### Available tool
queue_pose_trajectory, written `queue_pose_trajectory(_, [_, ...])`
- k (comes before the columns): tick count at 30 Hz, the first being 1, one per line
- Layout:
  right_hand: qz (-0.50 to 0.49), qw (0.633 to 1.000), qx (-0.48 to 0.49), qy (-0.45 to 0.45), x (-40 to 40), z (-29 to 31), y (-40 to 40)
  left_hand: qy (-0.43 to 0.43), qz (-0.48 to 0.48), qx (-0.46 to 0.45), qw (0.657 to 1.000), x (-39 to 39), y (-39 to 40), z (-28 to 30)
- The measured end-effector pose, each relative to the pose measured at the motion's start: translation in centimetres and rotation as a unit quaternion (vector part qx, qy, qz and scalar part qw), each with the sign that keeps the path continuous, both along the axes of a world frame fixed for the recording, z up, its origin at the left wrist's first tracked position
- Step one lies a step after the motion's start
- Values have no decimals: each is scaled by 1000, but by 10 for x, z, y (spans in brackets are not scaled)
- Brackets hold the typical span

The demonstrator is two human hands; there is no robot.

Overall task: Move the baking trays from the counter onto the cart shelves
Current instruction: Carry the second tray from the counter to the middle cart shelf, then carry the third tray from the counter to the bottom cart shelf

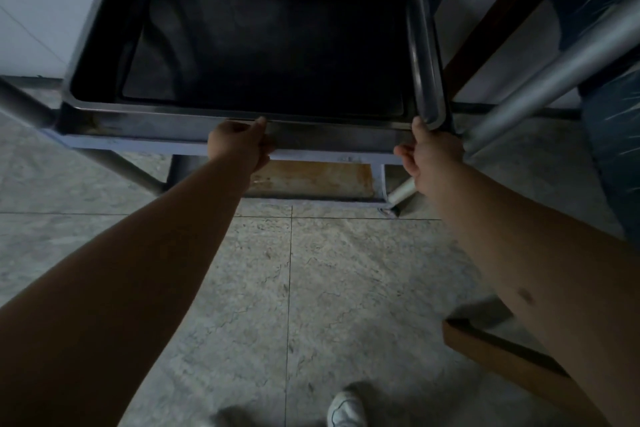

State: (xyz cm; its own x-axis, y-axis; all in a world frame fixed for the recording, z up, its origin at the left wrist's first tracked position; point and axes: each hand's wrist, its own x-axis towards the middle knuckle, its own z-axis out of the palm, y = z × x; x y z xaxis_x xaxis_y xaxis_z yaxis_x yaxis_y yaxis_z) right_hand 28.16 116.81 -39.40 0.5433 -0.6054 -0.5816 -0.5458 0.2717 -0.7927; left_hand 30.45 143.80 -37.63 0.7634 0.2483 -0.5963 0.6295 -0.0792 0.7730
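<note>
Your left hand grips the near rim of the tray a little left of the rim's middle: the thumb lies on top of the rim and the other fingers curl under it. Your right hand holds the tray's near right corner, thumb up against the rounded corner and the other fingers curled below the edge. Both arms reach straight forward and down to it.

The tray is dark, deep and rectangular, and it sits level on the cart's shelf, filling most of it. Its near rim runs just above the shelf's front lip. A flat dark sheet lies in the tray's bottom; whether that is a second tray or a liner, you cannot tell in this dim light.

Below the tray a lower shelf shows a rusty brown surface. Round metal tubes of the cart frame slant away left and right of the tray. Right of the tray, beyond the tube, hangs clear plastic sheeting over something dark. Nearer you than the tray lies a grey tiled floor, with a white shoe at the bottom edge and a wooden beam right of it.
</note>
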Motion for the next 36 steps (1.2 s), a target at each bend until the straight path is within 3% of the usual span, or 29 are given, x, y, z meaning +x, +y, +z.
queue_pose_trajectory(3, [68, 997, -33, 33, -15, 5, 12, -9, -97, 58, 994, -2, 2, 4])
queue_pose_trajectory(5, [178, 978, -105, 12, -33, 8, 27, -64, -216, 147, 963, -11, 5, 11])
queue_pose_trajectory(6, [262, 947, -185, 8, -44, 10, 33, -101, -284, 202, 932, -18, 6, 15])
queue_pose_trajectory(8, [421, 837, -350, 10, -66, 17, 45, -154, -391, 292, 859, -37, 11, 19])
queue_pose_trajectory(10, [513, 736, -441, 29, -86, 30, 56, -137, -447, 348, 812, -57, 18, 29])
queue_pose_trajectory(13, [569, 675, -459, 102, -119, 61, 77, -107, -460, 349, 810, -96, 29, 60])
queue_pose_trajectory(15, [590, 650, -462, 125, -138, 76, 91, -120, -466, 395, 782, -121, 38, 78])
queue_pose_trajectory(22, [577, 647, -478, 144, -189, 194, 116, -137, -510, 530, 664, -161, 82, 198])
queue_pose_trajectory(30, [522, 671, -507, 139, -271, 329, 145, -145, -529, 504, 667, -236, 115, 334])
queue_pose_trajectory(36, [505, 680, -518, 121, -309, 392, 157, -197, -549, 505, 636, -267, 123, 403])
